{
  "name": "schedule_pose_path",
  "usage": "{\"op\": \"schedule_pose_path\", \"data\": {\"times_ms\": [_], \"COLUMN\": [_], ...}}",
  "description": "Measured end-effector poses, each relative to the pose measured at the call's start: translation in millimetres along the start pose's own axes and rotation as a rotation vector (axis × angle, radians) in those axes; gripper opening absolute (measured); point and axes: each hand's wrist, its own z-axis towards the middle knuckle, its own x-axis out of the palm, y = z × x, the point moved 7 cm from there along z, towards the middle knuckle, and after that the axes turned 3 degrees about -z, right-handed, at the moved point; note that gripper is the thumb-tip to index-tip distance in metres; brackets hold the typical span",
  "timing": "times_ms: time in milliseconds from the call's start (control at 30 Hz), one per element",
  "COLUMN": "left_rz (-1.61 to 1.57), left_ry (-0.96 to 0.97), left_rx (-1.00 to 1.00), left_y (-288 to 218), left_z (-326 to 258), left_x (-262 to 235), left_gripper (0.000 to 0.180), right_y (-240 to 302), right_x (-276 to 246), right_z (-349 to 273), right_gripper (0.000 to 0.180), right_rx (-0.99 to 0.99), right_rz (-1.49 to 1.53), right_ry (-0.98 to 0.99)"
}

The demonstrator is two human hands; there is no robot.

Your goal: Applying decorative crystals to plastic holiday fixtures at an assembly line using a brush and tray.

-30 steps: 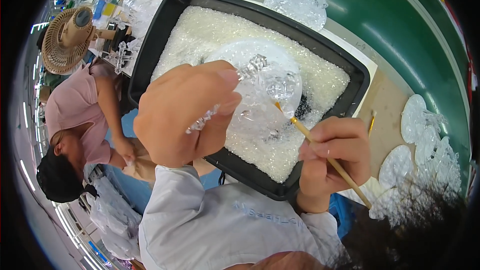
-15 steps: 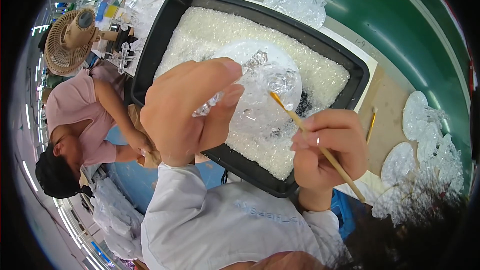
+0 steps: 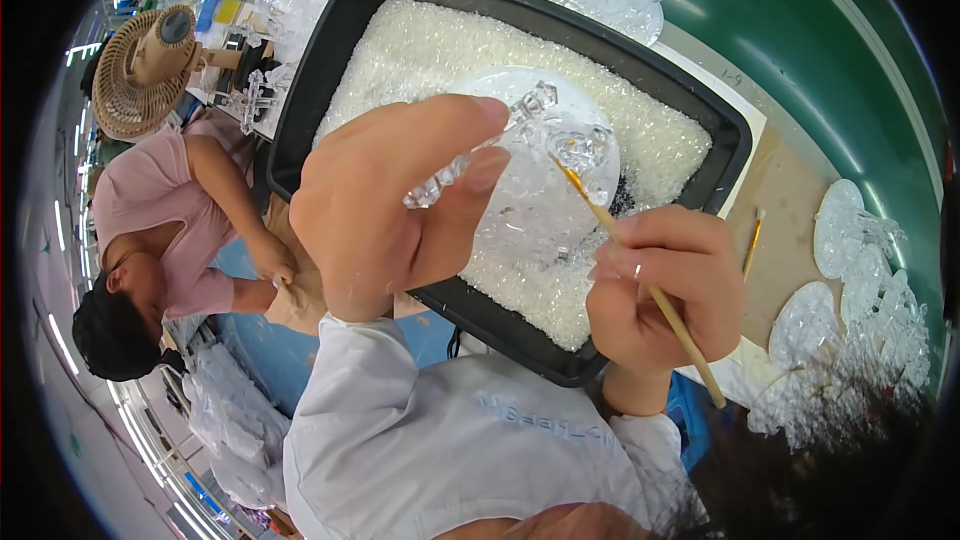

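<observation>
My left hand [image 3: 400,205] is closed in a pinch on a clear, faceted cross-shaped ornament [image 3: 530,105], whose ends stick out on both sides of my fingers. Behind it shows the ornament's round, pale, translucent disc [image 3: 525,215] with clear raised details. In my right hand [image 3: 665,290] is a thin paintbrush [image 3: 683,335] with a wooden handle, gripped between thumb and fingers. Its golden tip points at the raised details on the disc; I cannot tell whether it touches. Under both hands is a black tray [image 3: 285,130] holding white glittering granules [image 3: 410,45].
Similar clear ornaments [image 3: 600,0] stand beyond the tray, and more [image 3: 865,270] lie at the right. A second brush [image 3: 753,240] rests on brown board [image 3: 785,200]. At left are a beige fan [image 3: 140,70] and a person in pink [image 3: 150,210] handling brown material [image 3: 295,300].
The whole view has shifted slightly. My brush tip has moved a little farther up along the disc's raised details. Both hands keep their holds.
</observation>
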Motion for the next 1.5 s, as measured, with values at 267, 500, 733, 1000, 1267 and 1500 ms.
{"op": "schedule_pose_path", "data": {"times_ms": [267,500,733,1000,1267,1500], "left_rz": [0.061,0.059,0.082,0.046,0.1,-0.017], "left_ry": [0.117,0.103,0.053,0.043,0.086,0.067], "left_rx": [0.037,0.079,0.152,0.067,0.1,0.138], "left_y": [-2,-6,-7,-4,-6,-2], "left_z": [5,5,5,1,5,2], "left_x": [3,5,2,0,-1,1], "left_gripper": [0.025,0.026,0.029,0.024,0.025,0.026], "right_y": [2,4,5,8,13,12], "right_x": [5,9,12,15,-1,1], "right_z": [6,4,6,7,0,-1], "right_gripper": [0.019,0.02,0.021,0.013,0.017,0.008], "right_rx": [-0.073,-0.142,-0.189,-0.223,-0.28,-0.263], "right_rz": [-0.013,-0.017,0.02,-0.046,0.002,0.016], "right_ry": [0.075,0.084,0.082,0.124,-0.006,-0.016]}}
